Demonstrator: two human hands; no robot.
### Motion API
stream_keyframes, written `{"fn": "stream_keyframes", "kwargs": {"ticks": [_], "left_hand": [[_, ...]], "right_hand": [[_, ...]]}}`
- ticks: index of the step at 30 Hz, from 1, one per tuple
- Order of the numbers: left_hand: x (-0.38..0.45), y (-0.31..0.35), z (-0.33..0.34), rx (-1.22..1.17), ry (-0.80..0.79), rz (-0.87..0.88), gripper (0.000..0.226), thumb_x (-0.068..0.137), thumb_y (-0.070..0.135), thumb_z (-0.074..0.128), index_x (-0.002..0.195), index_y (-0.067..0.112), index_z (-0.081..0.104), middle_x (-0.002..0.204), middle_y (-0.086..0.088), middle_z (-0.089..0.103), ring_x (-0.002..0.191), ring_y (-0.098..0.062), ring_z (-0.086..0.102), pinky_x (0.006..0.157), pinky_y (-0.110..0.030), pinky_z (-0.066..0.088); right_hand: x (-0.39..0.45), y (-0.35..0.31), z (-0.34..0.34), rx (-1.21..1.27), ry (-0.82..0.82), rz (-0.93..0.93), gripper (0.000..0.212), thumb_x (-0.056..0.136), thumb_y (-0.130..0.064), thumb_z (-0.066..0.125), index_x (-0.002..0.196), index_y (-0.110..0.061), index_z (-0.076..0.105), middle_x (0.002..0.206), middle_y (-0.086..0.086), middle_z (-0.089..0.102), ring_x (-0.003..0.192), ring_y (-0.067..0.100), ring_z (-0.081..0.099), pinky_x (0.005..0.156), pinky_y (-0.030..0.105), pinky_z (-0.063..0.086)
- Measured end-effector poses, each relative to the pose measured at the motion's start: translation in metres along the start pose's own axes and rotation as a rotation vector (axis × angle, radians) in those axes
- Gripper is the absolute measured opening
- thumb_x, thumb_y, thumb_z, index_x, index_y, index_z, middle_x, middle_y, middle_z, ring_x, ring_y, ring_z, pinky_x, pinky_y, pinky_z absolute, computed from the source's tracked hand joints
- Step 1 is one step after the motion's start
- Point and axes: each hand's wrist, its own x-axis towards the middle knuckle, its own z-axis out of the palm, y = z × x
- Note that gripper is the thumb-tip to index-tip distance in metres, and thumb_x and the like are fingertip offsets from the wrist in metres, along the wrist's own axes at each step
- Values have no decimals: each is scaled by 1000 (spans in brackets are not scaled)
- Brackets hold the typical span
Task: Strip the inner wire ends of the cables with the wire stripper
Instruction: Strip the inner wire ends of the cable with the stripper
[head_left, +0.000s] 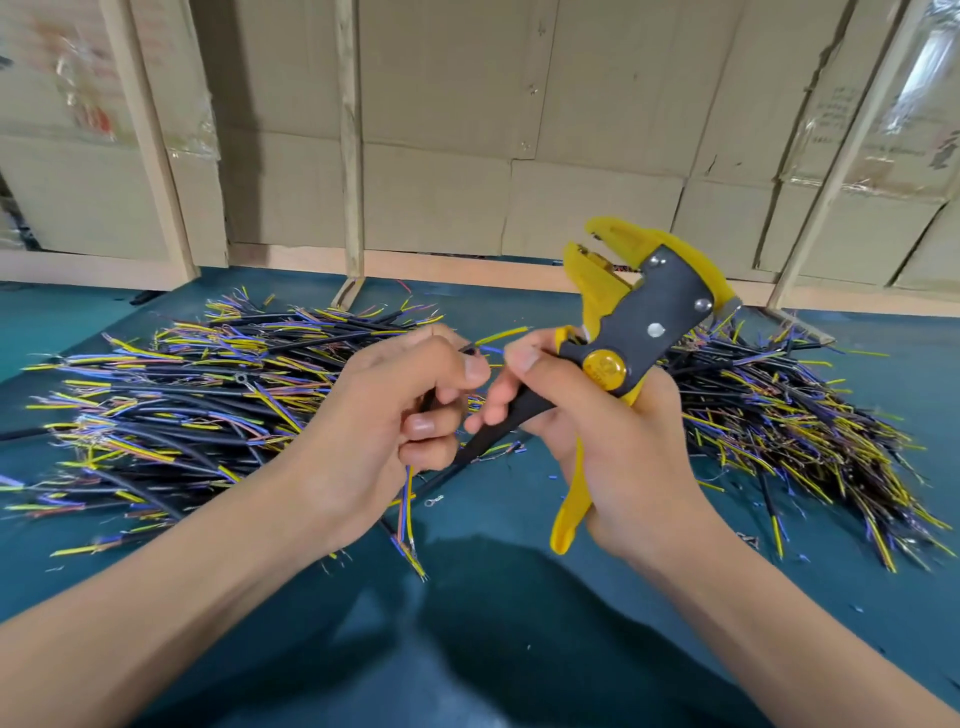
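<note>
My left hand (395, 410) pinches one black cable (485, 441) just left of the wire stripper (631, 332), its yellow inner wire (501, 335) poking up. My right hand (605, 441) grips the stripper's handles, jaws raised. These wires look thin and floppy, so I'd hold close to the ends.

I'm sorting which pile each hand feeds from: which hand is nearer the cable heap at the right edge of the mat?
Right. The right hand, gripping the wire stripper, sits just beside the right heap. The left hand, holding a cable, is farther off, by the left heap.
</note>
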Motion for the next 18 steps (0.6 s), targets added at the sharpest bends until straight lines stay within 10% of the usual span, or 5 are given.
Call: {"fn": "stream_keyframes", "kwargs": {"ticks": [13,18], "left_hand": [[7,-6,-7,-111,105,146,14,78,12,63,77,24,69,60,0,42,44,-12,18,44,-18,18],[16,-9,-19,-29,207,292,12,81,14,66,81,25,72,68,-1,54,47,-16,32,46,-27,18]], "right_hand": [[4,-12,-5,413,139,542,15,67,-10,53,80,-4,58,74,22,66,64,37,69,61,53,61],[9,-7,-18,386,121,698,12,96,-6,52,105,1,57,104,31,72,94,41,75,71,49,64]]}}
